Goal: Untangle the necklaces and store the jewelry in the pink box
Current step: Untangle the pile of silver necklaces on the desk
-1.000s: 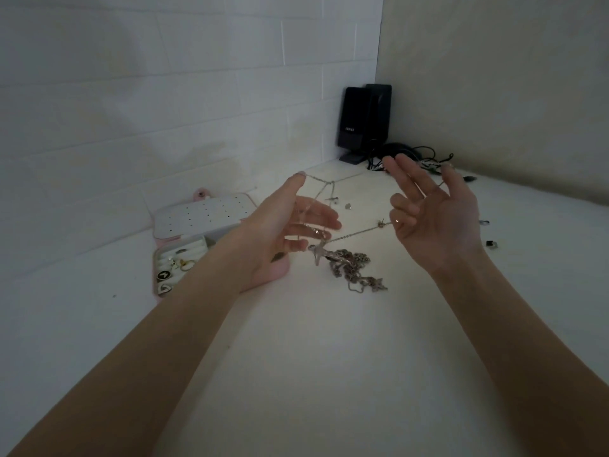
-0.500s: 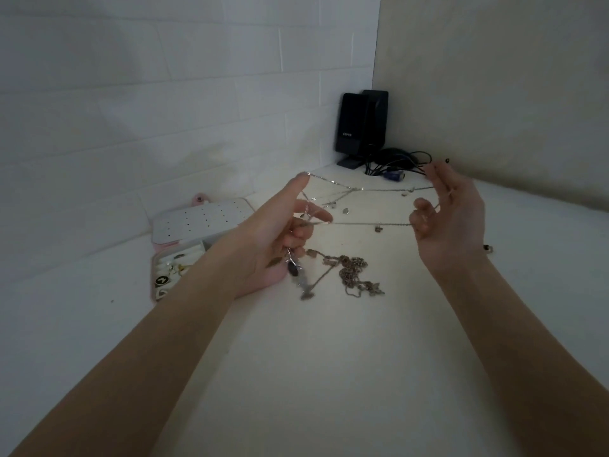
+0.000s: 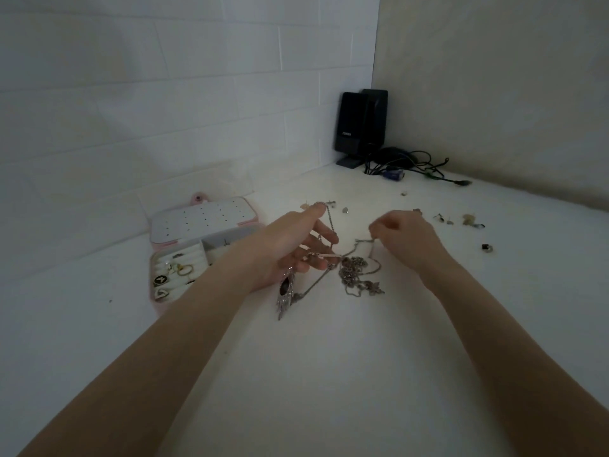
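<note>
Silver chains are heaped in a tangle (image 3: 357, 275) on the white worktop (image 3: 329, 374), between the two hands. One thin chain (image 3: 330, 222) is looped over the thumb of the left hand (image 3: 290, 252), whose fingers (image 3: 324, 235) are spread and only loosely bent, with strands draped across them. A long pendant with a dark stone (image 3: 285, 291) hangs below that palm, its tip just above or on the worktop; which one cannot be told. A strand is pinched by the curled fingers (image 3: 379, 230) of the right hand (image 3: 407, 240), just above the heap.

The pink box (image 3: 158, 293) is seen open to the left, near the tiled wall, its white perforated lid (image 3: 201, 221) tipped back; rings and small pieces (image 3: 179, 270) are lodged in its padded slots. The box's right side is covered by the left forearm.

Small loose pieces (image 3: 461, 221) are scattered beyond the right hand, and a dark ring (image 3: 487, 248) lies further right. In the far corner a black speaker (image 3: 356, 127) is stood beside a bundle of cables (image 3: 412, 164).

How the chains cross inside the heap is too fine and too dim to be made out.
</note>
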Demonstrator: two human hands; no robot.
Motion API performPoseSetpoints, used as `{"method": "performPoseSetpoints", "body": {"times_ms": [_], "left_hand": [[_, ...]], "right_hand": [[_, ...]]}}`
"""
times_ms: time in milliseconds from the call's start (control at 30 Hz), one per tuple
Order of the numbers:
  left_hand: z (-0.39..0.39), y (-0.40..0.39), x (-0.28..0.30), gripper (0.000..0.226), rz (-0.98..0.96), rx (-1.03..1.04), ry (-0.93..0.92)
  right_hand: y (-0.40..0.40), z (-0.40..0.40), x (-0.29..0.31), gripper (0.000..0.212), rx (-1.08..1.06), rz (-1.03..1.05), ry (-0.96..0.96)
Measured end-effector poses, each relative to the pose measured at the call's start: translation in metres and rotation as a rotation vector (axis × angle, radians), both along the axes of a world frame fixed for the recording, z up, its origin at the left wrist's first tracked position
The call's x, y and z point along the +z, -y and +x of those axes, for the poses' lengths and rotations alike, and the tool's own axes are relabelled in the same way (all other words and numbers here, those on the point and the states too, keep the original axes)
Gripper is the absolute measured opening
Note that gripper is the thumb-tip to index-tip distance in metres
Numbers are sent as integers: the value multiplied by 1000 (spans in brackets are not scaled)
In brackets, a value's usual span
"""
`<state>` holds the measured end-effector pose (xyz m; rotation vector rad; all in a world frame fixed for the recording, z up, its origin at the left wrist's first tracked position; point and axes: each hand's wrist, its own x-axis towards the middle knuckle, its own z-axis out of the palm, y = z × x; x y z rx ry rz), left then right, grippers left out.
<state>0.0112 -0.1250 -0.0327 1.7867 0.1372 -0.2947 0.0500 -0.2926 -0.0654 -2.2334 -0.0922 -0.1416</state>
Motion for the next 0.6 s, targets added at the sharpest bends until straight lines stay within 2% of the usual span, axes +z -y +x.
{"method": "performPoseSetpoints", "body": {"times_ms": [33,67,133,167,200,300,400,500,600], "left_hand": [[-1,1,0,49,-10,-16,-9],[-2,2,-1,50,-16,-32,-13],[-2,4,-2,51,-26,-47,-9],[-2,4,-3,50,-35,-47,-4],[-1,4,-3,48,-48,-44,1],[1,4,-3,41,-65,-23,-2],[2,4,-3,37,-32,-27,-7],[1,4,-2,34,-14,-44,5],[1,2,-1,34,-34,-38,29]], "right_hand": [[-1,0,0,16,-9,-141,92],[-3,-2,2,14,7,-173,203],[-6,-8,13,12,177,5,322],[-7,-12,18,17,315,108,317],[-10,-15,20,20,450,125,284],[-17,-19,14,18,648,-157,235],[-21,-17,4,20,670,-184,165],[-23,-16,2,13,589,-193,162],[-22,-14,3,3,512,-85,174]]}}
